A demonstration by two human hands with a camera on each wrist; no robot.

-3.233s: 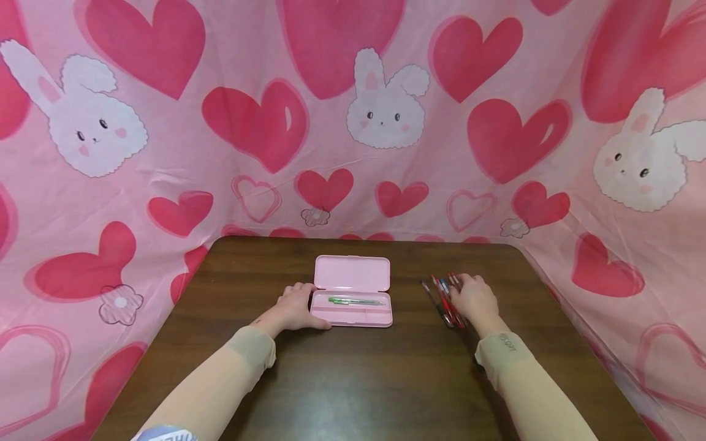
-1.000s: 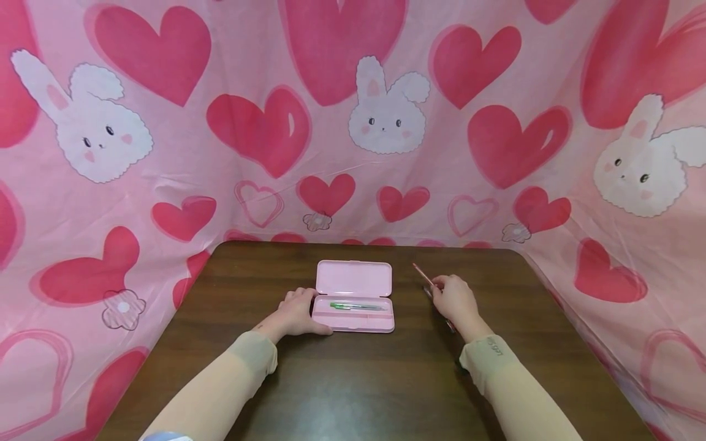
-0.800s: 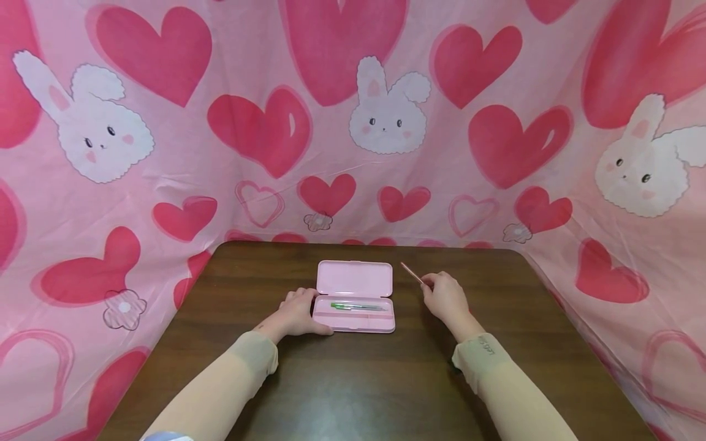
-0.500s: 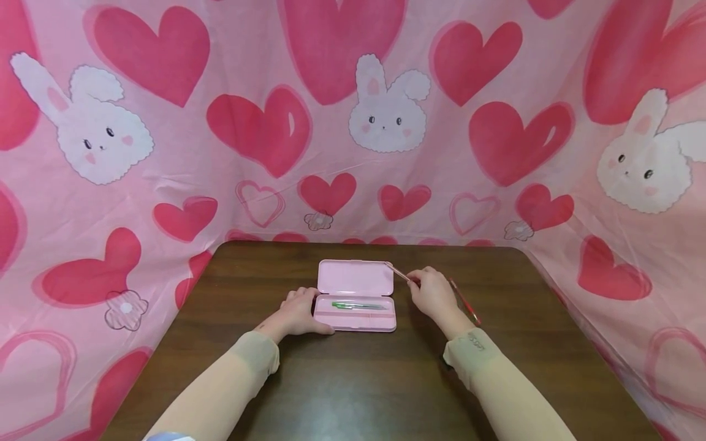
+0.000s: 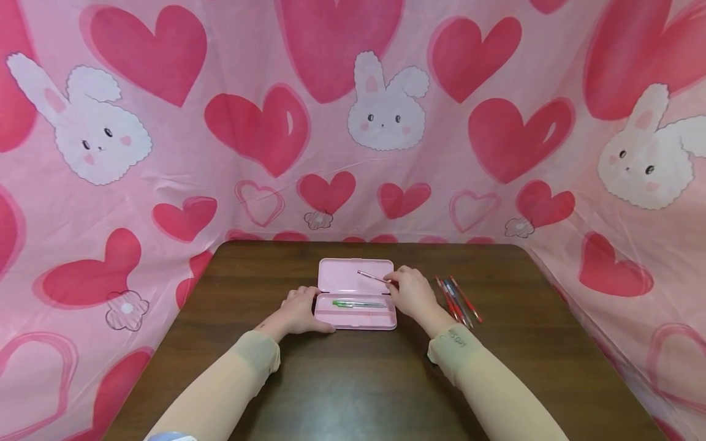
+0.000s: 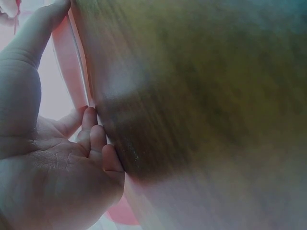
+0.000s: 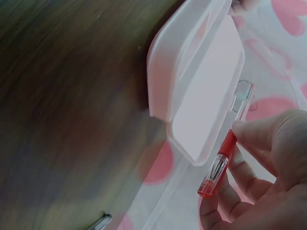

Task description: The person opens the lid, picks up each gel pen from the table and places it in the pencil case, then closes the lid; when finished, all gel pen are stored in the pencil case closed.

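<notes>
A pink pencil case lies open on the table, its lid tipped back at the far side. Inside the rear compartment rests a green-ended clear pen. My left hand holds the case's left end, thumb along the front and fingers at the side. My right hand is at the case's right end and pinches a clear pen with red parts between thumb and fingers. In the head view that pen slants leftward in front of the lid. My right fingers hide its near end there.
Several red and dark pens lie side by side on the brown wooden table, right of my right hand. Pink cloth with hearts and rabbits surrounds the table's back and sides.
My right hand has picked up a pen from the group on the right and carried it left to the pencil case. My left hand keeps its place on the case.
</notes>
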